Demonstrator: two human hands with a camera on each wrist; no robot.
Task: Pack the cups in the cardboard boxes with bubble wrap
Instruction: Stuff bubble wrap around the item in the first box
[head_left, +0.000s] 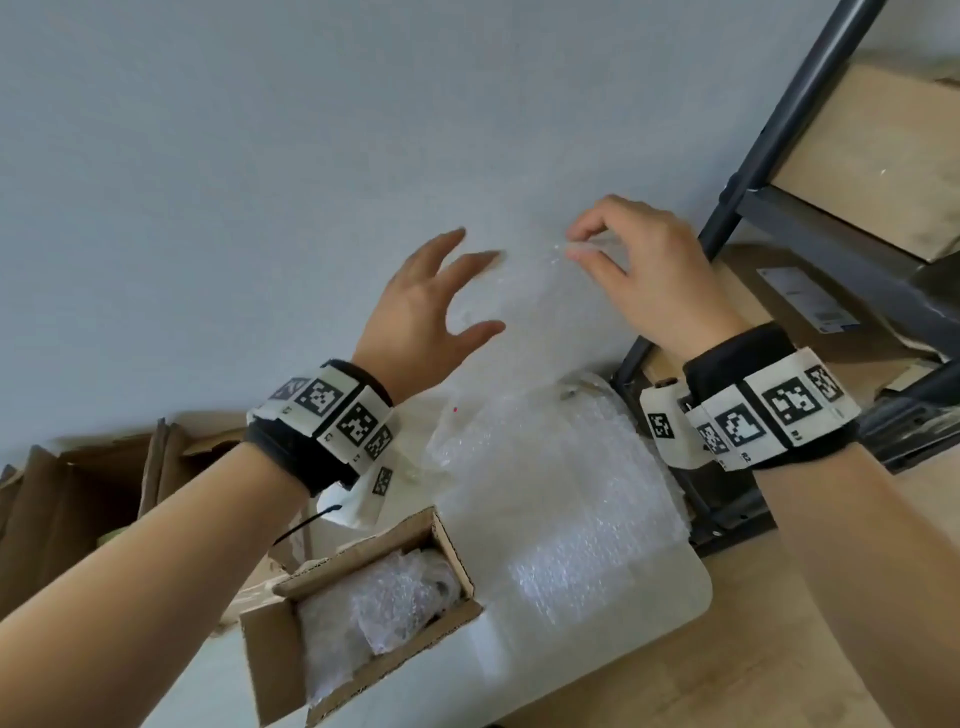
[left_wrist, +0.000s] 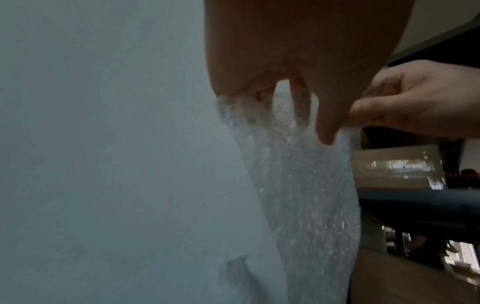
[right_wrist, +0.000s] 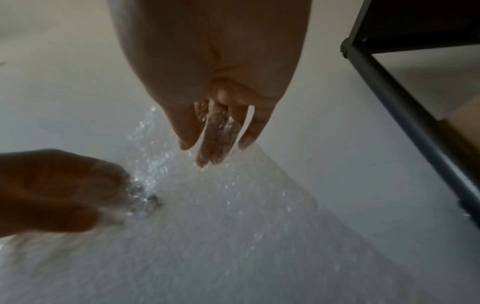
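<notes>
A clear sheet of bubble wrap (head_left: 524, 322) hangs in front of the grey wall, trailing down to a heap of wrap (head_left: 561, 493) on the white table (head_left: 675, 597). My right hand (head_left: 571, 243) pinches the sheet's top edge between thumb and fingers. My left hand (head_left: 483, 291) is spread at the sheet's left edge; the left wrist view shows its thumb (left_wrist: 327, 131) in front of the wrap (left_wrist: 298, 195) and its fingers behind, not closed on it. An open cardboard box (head_left: 270, 654) at the table's near edge holds a bubble-wrapped item (head_left: 400, 597); I cannot make out a cup.
A dark metal shelf rack (head_left: 789, 130) stands at the right, close to my right wrist, with cardboard boxes (head_left: 883, 156) on its shelves. Flattened brown cartons (head_left: 78, 509) lean at the left below the wall. Wooden floor (head_left: 779, 675) shows beyond the table's rounded corner.
</notes>
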